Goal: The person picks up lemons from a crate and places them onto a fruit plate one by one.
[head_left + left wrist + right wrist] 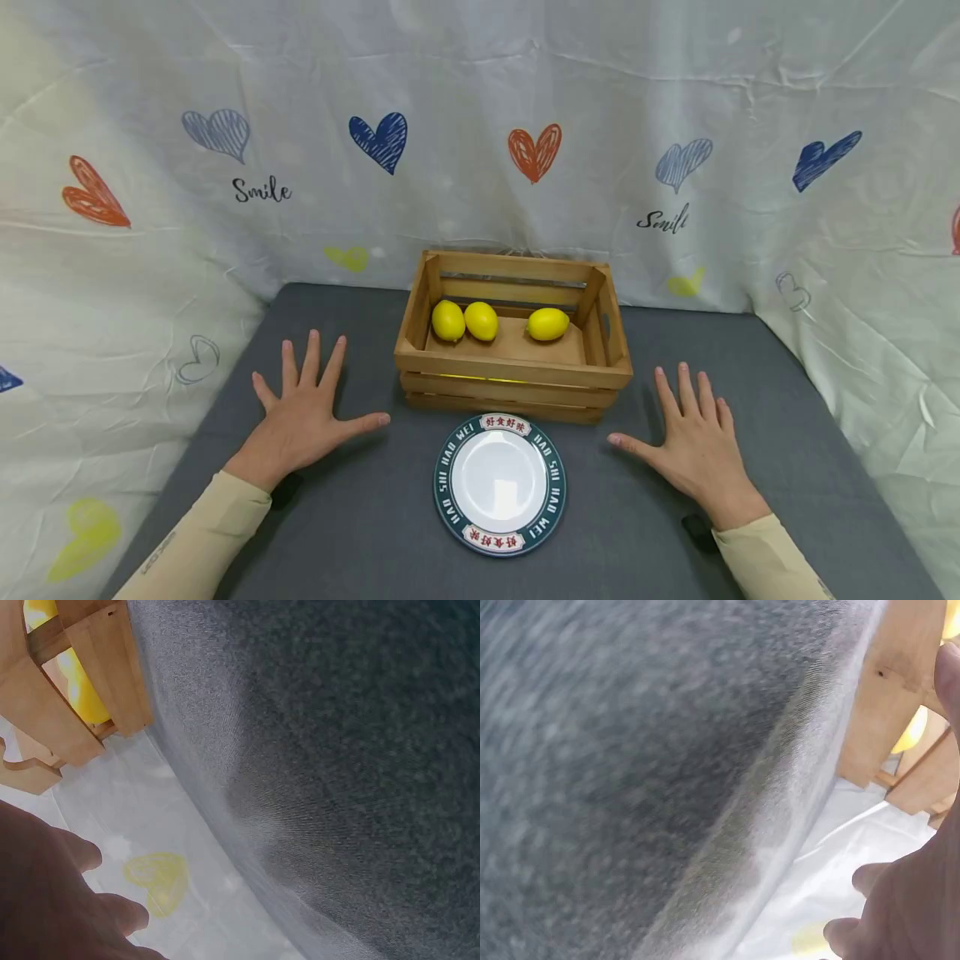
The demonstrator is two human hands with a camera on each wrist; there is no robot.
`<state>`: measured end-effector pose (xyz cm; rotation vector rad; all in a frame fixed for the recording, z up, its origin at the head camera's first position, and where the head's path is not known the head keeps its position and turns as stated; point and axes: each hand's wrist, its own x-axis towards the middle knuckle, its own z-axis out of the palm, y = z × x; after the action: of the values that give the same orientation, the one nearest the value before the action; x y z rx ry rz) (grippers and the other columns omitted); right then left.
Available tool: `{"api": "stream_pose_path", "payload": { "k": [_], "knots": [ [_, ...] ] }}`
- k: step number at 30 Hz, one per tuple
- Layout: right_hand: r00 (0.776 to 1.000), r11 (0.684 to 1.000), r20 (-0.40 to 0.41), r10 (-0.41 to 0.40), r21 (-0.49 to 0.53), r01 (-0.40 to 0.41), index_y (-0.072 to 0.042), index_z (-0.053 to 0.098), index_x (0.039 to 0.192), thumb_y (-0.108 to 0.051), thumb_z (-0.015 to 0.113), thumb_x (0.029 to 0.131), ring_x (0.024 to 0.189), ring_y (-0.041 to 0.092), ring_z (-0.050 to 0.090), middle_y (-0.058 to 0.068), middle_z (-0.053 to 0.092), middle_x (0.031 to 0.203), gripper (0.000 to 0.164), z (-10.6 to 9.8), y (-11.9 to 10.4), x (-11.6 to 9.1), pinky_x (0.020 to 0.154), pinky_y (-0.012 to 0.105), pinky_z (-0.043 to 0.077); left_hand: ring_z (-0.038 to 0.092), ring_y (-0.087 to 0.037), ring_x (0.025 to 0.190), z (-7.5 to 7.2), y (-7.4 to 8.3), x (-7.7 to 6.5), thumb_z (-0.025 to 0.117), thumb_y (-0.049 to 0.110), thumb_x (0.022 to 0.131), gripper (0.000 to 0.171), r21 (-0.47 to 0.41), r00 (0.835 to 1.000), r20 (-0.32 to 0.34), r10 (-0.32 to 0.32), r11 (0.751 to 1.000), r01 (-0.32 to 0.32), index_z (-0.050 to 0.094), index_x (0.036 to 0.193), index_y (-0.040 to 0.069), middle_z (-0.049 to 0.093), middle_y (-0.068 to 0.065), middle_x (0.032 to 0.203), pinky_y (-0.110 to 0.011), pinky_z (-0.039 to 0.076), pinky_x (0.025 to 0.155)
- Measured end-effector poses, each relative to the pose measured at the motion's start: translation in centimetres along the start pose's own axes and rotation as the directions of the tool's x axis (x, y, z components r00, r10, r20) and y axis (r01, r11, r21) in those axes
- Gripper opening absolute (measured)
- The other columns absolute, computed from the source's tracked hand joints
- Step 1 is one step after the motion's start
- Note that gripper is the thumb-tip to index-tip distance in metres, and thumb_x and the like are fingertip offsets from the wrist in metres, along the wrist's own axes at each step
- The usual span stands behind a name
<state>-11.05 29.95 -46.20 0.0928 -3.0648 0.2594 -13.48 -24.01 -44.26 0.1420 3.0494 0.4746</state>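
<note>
My left hand [300,421] is spread over the left part of the table, fingers straight, holding nothing. On the right, my right hand [693,446] is spread the same way with nothing in it. Between them stands a wooden crate [513,367] at the back. Inside it are three lemons: one at the left [448,322], a second lemon [482,322] close beside it, and a third lemon [547,324] apart at the right. A white plate [498,481] with a dark green lettered rim lies in front of the crate.
A dark grey cloth covers the table [360,533]. White curtain [457,75] with printed hearts hangs behind and along both sides. The crate's slatted side [112,667] shows in the left wrist view, and its other end [889,690] in the right wrist view.
</note>
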Motion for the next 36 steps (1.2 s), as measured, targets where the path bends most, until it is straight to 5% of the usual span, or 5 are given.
{"api": "stream_pose_path", "payload": {
  "k": [11,19,26,32,36],
  "knots": [
    [0.994,0.997,0.108,0.006,0.08,-0.015,-0.012,0.009,0.175,-0.087,0.062,0.087,0.162,0.061,0.008,0.03,0.003,0.179,0.128,-0.8,-0.9,0.9,0.121,0.083,0.015,-0.027,-0.052,0.162,-0.7,1.0,1.0,0.058,0.086,0.092,0.123,-0.214,0.997,0.059,0.047,0.976,-0.033,-0.013,0.173,0.029,-0.027,-0.009,0.179,-0.094,-0.003,0.112],
    [0.999,0.992,0.021,-0.046,0.118,0.043,-0.017,0.011,0.176,-0.084,0.064,0.09,0.16,0.059,0.019,0.029,0.011,0.179,0.121,-2.1,-2.1,1.8,0.117,0.083,0.023,-0.004,-0.043,0.17,-1.2,2.8,3.9,0.023,0.068,0.112,0.079,-0.719,0.969,0.167,0.181,0.695,-0.005,-0.007,0.175,0.03,-0.008,-0.006,0.184,-0.08,0.01,0.127],
    [0.988,0.986,-0.082,-0.132,0.09,0.14,-0.021,0.014,0.176,-0.078,0.067,0.092,0.156,0.059,0.028,0.026,0.018,0.179,0.115,-5.6,-4.3,3.1,0.114,0.083,0.03,0.007,-0.044,0.169,-0.9,6.0,5.9,0.014,0.087,0.101,0.099,-0.799,0.964,0.248,0.094,0.583,0.148,-0.003,0.176,0.024,-0.005,-0.011,0.184,-0.076,0.02,0.128],
    [0.975,0.975,-0.077,-0.208,0.069,0.213,-0.023,0.017,0.176,-0.076,0.064,0.095,0.157,0.058,0.03,0.024,0.02,0.179,0.108,-10.4,-6.9,5.0,0.118,0.081,0.031,0.007,-0.041,0.169,-0.1,7.7,6.9,0.023,0.081,0.105,0.092,-0.914,0.959,0.247,0.138,0.362,0.183,-0.006,0.175,0.03,-0.005,-0.01,0.183,-0.076,0.017,0.129],
    [0.963,0.962,-0.032,-0.267,0.05,0.268,-0.024,0.022,0.175,-0.08,0.059,0.096,0.16,0.051,0.03,0.021,0.024,0.179,0.104,-13.2,-9.0,6.9,0.123,0.075,0.031,0.014,-0.041,0.168,0.1,8.2,7.1,0.029,0.075,0.108,0.087,-0.93,0.959,0.249,0.136,0.309,0.197,-0.001,0.176,0.03,0.002,-0.011,0.183,-0.069,0.023,0.131]
  ]
}}
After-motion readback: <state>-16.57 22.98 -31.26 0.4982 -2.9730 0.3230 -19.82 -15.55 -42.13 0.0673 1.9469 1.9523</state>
